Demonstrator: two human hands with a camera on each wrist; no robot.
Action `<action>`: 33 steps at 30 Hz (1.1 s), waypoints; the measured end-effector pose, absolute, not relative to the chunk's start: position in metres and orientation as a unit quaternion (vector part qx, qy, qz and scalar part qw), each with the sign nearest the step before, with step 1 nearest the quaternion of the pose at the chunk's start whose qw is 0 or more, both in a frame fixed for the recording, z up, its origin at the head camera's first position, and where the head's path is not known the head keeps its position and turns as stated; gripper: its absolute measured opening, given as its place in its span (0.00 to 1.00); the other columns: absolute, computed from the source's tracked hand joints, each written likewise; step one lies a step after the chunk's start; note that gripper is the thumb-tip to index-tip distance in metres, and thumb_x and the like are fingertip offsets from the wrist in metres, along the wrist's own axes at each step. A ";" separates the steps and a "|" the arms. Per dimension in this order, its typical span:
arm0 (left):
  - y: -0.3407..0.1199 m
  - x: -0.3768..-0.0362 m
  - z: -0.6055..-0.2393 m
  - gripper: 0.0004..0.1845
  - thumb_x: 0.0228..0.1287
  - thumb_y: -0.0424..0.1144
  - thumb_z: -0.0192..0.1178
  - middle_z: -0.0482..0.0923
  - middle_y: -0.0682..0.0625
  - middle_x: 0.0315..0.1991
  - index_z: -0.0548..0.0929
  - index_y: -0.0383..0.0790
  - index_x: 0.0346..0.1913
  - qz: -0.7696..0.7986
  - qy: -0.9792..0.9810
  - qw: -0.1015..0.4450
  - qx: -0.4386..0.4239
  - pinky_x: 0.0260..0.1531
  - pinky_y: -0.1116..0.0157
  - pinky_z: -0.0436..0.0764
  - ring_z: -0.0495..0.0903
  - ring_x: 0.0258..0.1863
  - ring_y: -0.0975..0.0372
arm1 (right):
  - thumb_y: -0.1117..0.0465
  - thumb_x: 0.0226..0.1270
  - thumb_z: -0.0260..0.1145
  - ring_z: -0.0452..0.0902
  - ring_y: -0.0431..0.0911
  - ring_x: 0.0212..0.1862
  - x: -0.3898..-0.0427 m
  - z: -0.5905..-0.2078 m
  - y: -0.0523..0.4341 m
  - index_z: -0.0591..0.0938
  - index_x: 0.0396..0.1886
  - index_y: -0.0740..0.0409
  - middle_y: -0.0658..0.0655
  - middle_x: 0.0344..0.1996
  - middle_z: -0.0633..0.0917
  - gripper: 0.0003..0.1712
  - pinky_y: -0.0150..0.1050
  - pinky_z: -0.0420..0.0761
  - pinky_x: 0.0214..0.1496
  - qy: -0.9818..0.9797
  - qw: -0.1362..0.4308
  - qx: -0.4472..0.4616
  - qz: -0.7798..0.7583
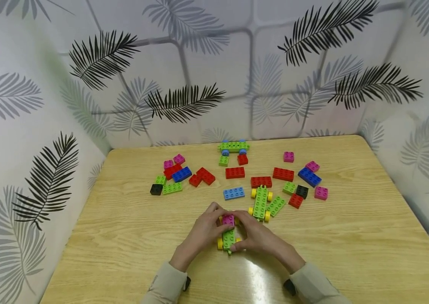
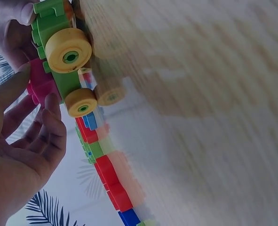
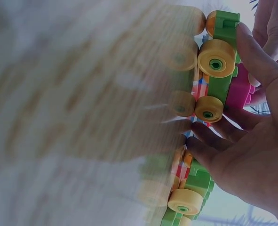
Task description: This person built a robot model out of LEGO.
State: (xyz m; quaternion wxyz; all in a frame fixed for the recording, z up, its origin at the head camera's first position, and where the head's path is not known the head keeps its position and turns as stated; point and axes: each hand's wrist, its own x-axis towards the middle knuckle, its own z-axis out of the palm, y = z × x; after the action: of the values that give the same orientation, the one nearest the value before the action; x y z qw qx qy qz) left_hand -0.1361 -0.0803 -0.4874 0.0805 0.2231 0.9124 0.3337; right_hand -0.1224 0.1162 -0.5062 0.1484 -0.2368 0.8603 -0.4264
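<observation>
A small green car base (image 1: 228, 239) with yellow wheels (image 2: 69, 50) stands on the wooden table (image 1: 351, 236) near its front middle. A pink brick (image 1: 228, 220) sits on its far end. My left hand (image 1: 216, 215) pinches the pink brick (image 2: 39, 84) between thumb and fingers from the left. My right hand (image 1: 241, 221) grips the green base (image 3: 222, 75) from the right, thumb along its end and fingers by the pink brick (image 3: 241, 90). The wrist views show the car from close up, on its side in the picture.
A second green car with yellow wheels (image 1: 260, 202) stands just behind my right hand, and a third with blue wheels (image 1: 233, 146) at the back. Loose red (image 1: 235, 172), blue (image 1: 233, 193), green, pink and black bricks lie scattered left and right. Leaf-patterned walls enclose three sides.
</observation>
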 end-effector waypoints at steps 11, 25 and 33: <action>-0.090 -0.137 -0.489 0.15 0.63 0.43 0.65 0.71 0.53 0.43 0.82 0.42 0.50 0.343 0.908 0.074 0.229 0.33 0.72 0.74 0.74 0.36 0.60 | 0.48 0.48 0.79 0.60 0.58 0.69 -0.123 -0.507 0.115 0.63 0.71 0.59 0.62 0.67 0.66 0.54 0.57 0.62 0.67 0.869 0.161 -0.216 -0.415; -0.097 -0.137 -0.487 0.13 0.62 0.39 0.66 0.74 0.50 0.43 0.83 0.40 0.48 0.349 0.905 0.061 0.236 0.34 0.71 0.76 0.75 0.37 0.61 | 0.49 0.48 0.79 0.60 0.58 0.69 -0.122 -0.506 0.116 0.62 0.71 0.59 0.63 0.68 0.65 0.54 0.57 0.62 0.67 0.868 0.161 -0.219 -0.415; -0.097 -0.137 -0.487 0.12 0.62 0.37 0.65 0.74 0.50 0.43 0.83 0.40 0.48 0.351 0.904 0.065 0.236 0.36 0.70 0.76 0.76 0.37 0.61 | 0.49 0.47 0.79 0.60 0.59 0.69 -0.122 -0.506 0.115 0.62 0.71 0.59 0.64 0.67 0.65 0.54 0.57 0.62 0.67 0.868 0.160 -0.218 -0.415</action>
State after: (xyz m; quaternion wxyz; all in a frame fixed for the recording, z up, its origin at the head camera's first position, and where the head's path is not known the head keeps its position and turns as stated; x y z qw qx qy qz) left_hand -0.1375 -0.0966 -0.4866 0.0652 0.2356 0.9040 0.3508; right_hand -0.1223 0.1154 -0.5065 0.1603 -0.2185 0.8685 -0.4151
